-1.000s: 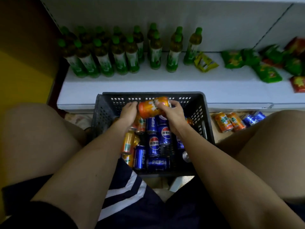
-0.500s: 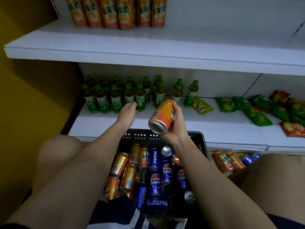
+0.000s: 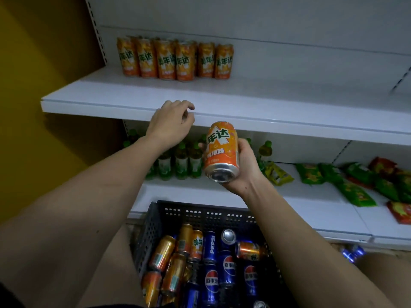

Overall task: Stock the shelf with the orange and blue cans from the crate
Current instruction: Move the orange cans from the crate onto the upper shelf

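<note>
Orange can [image 3: 222, 152] sits gripped in the right hand [image 3: 241, 165], raised below the shelf [image 3: 266, 101] edge above the crate [image 3: 155, 227]. Left hand [image 3: 170, 122] hovers loosely curled, holding nothing. Clipping that edge could knock the can loose; a careless set-down might topple the standing row [image 3: 175, 60].

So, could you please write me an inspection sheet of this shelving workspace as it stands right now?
Surface: white upper shelf, bare to the right of the can row.
Job's things: orange can in the right hand, base toward the camera, below the shelf edge; row of orange cans upright at the back left of the upper shelf; dark crate holding orange and blue cans lying jumbled.
Clutter: green bottles and snack packets on the lower shelf.
Hands: left hand at the shelf's front edge, fingers loosely curled, holding nothing.
Cables: nothing seen.
Surroundings: yellow wall on the left.
</note>
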The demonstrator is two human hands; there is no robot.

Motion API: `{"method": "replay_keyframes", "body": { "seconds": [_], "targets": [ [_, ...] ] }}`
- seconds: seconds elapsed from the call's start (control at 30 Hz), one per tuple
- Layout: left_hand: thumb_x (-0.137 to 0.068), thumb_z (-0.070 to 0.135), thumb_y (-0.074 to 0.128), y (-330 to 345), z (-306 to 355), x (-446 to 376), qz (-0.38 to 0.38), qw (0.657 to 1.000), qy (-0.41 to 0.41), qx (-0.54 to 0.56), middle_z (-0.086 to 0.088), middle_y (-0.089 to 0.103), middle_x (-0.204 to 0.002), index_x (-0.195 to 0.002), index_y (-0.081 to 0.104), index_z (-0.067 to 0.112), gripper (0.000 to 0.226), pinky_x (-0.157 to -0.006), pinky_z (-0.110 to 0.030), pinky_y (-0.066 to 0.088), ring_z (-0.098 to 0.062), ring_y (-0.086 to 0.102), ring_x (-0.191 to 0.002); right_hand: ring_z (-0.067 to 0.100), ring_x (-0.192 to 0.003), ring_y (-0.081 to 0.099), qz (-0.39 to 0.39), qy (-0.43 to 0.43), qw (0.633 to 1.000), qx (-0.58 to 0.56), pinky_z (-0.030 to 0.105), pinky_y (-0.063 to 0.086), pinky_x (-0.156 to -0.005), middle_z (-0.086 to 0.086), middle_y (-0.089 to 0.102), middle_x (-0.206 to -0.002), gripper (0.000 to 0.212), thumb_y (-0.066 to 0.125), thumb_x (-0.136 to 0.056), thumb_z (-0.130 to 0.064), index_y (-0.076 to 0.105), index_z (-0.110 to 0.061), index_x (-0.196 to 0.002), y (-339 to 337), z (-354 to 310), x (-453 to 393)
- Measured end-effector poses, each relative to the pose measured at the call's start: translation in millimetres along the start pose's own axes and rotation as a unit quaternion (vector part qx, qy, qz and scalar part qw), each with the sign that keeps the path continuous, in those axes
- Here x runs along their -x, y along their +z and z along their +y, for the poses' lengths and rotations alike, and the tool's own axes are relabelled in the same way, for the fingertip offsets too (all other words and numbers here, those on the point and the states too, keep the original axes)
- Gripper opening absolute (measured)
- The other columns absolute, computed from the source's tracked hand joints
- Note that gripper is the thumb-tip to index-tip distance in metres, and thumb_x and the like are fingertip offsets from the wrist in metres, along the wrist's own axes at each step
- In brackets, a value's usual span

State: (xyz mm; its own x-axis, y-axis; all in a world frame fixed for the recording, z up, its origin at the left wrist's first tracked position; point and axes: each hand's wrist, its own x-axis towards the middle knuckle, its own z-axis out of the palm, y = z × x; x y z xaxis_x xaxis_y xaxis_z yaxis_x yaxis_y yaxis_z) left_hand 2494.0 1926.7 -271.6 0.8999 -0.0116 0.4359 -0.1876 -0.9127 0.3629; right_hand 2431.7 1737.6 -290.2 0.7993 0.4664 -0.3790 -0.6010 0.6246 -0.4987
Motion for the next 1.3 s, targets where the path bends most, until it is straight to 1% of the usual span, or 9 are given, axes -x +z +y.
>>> {"method": "replay_keyframes", "body": {
  "seconds": [0.07, 0.2, 0.37, 0.53, 0.67, 0.83, 0.97, 1.1, 1.3],
  "targets": [
    [-0.100, 0.033, 0.039, -5.2, -0.8, -9.5, -0.006, 0.999, 0.008, -0.039, -0.001, 0.061, -0.121, -0.127, 0.057, 0.022, 0.034, -0.093, -0.043, 0.042, -0.023, 0.047, -0.115, 0.027, -0.076, 0.070, 0.000, 0.003, 0.998, 0.062, 0.040, 0.060, -0.075, 0.017, 0.072, -0.094, 0.069, 0.056, -0.086, -0.066, 0.061, -0.007, -0.121, 17.8, -9.7, 5.0],
    [-0.101, 0.035, 0.039, -10.1, -0.9, -23.7, -0.014, 0.996, 0.011, -0.088, -0.003, 0.057, -0.127, -0.126, 0.057, 0.022, 0.034, -0.093, -0.043, 0.040, -0.024, 0.047, -0.118, 0.024, -0.074, 0.071, 0.005, -0.018, 0.989, 0.146, 0.039, 0.061, -0.072, 0.013, 0.074, -0.089, 0.053, 0.068, -0.083, -0.052, 0.063, -0.012, -0.118, 44.0, -24.5, 8.6],
    [-0.101, 0.036, 0.039, -10.5, -6.9, -39.3, -0.021, 0.994, 0.001, -0.109, -0.001, 0.056, -0.131, -0.128, 0.056, 0.023, 0.035, -0.096, -0.043, 0.038, -0.022, 0.046, -0.120, 0.028, -0.092, 0.066, -0.006, -0.014, 0.990, 0.141, 0.040, 0.053, -0.088, 0.018, 0.069, -0.119, 0.057, 0.059, -0.086, -0.053, 0.062, -0.009, -0.123, 56.5, -44.2, 2.1],
    [-0.102, 0.038, 0.035, -6.7, -17.6, -60.1, -0.037, 0.993, -0.020, -0.114, 0.000, 0.054, -0.134, -0.129, 0.055, 0.025, 0.037, -0.097, -0.043, 0.038, -0.021, 0.046, -0.122, 0.028, -0.078, 0.069, 0.002, -0.039, 0.983, 0.181, 0.043, 0.057, -0.080, 0.015, 0.072, -0.087, 0.068, 0.071, -0.070, -0.059, 0.062, -0.010, -0.116, 67.5, -59.4, -14.1],
    [-0.101, 0.043, 0.034, -1.9, -27.8, -82.0, -0.052, 0.992, -0.033, -0.110, 0.000, 0.051, -0.139, -0.131, 0.053, 0.027, 0.040, -0.100, -0.044, 0.038, -0.022, 0.045, -0.125, 0.031, -0.088, 0.071, 0.040, -0.085, 0.950, 0.298, 0.047, 0.057, -0.087, 0.014, 0.075, -0.095, 0.064, 0.079, -0.058, -0.047, 0.061, -0.013, -0.109, 82.7, -73.8, -31.2],
    [-0.099, 0.058, 0.027, 8.2, -43.0, -98.9, -0.114, 0.987, -0.027, -0.113, 0.001, 0.047, -0.141, -0.139, 0.048, 0.032, 0.051, -0.099, -0.045, 0.037, -0.023, 0.042, -0.127, 0.018, -0.075, 0.075, 0.080, -0.207, 0.884, 0.411, 0.033, 0.061, -0.063, 0.005, 0.075, -0.093, 0.043, 0.079, -0.078, -0.037, 0.059, -0.016, -0.109, 100.5, -99.3, -71.8],
    [-0.094, 0.062, 0.023, 16.3, -47.7, -101.1, -0.141, 0.983, -0.017, -0.119, 0.004, 0.045, -0.140, -0.133, 0.045, 0.041, 0.050, -0.101, -0.048, 0.033, -0.020, 0.040, -0.127, 0.016, -0.096, 0.070, 0.080, -0.293, 0.837, 0.455, 0.034, 0.058, -0.081, 0.000, 0.069, -0.112, 0.058, 0.081, -0.077, -0.035, 0.055, -0.018, -0.126, 107.1, -121.7, -121.1],
    [-0.097, 0.058, 0.022, 16.4, -48.6, -102.0, -0.170, 0.978, -0.032, -0.116, 0.009, 0.023, -0.158, -0.150, 0.027, 0.040, 0.056, -0.115, -0.050, 0.016, -0.015, 0.020, -0.144, 0.007, -0.098, 0.065, 0.094, -0.362, 0.801, 0.467, 0.028, 0.057, -0.082, -0.008, 0.066, -0.110, 0.060, 0.083, -0.077, -0.032, 0.054, -0.021, -0.128, 115.3, -139.4, -176.6],
    [-0.097, 0.059, 0.021, 18.7, -51.4, -102.9, -0.181, 0.977, -0.047, -0.101, 0.012, 0.013, -0.163, -0.153, 0.018, 0.042, 0.058, -0.120, -0.049, 0.007, -0.011, 0.010, -0.148, 0.019, -0.111, 0.063, 0.162, -0.387, 0.792, 0.444, 0.041, 0.055, -0.094, -0.001, 0.063, -0.129, 0.071, 0.084, -0.074, -0.038, 0.052, -0.023, -0.136, 116.9, -166.8, -254.6]
  ]
}}
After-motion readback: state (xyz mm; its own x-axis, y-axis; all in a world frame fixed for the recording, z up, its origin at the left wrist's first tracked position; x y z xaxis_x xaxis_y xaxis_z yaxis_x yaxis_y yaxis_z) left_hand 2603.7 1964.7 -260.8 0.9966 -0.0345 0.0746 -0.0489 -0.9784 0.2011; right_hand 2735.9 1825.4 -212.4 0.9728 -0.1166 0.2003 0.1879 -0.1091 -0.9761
